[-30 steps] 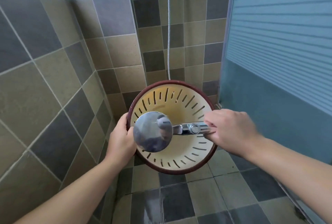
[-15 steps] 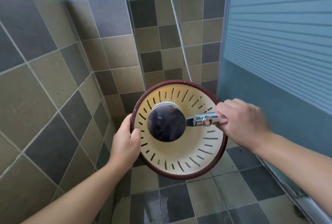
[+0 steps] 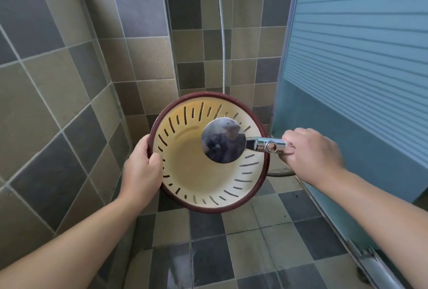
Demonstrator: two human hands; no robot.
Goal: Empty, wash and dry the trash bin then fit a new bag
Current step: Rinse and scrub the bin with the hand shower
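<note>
Left hand (image 3: 141,170) grips trash bin (image 3: 196,173) rim, tilting mouth up; right hand (image 3: 310,149) clamps shower head (image 3: 223,140) handle, aiming inside for rinse.

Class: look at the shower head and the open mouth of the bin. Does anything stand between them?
Nothing visible does. The shower head, held by the right hand, hangs right over the bin's open mouth, its face turned into the empty inside. The left hand grips only the rim.
</note>
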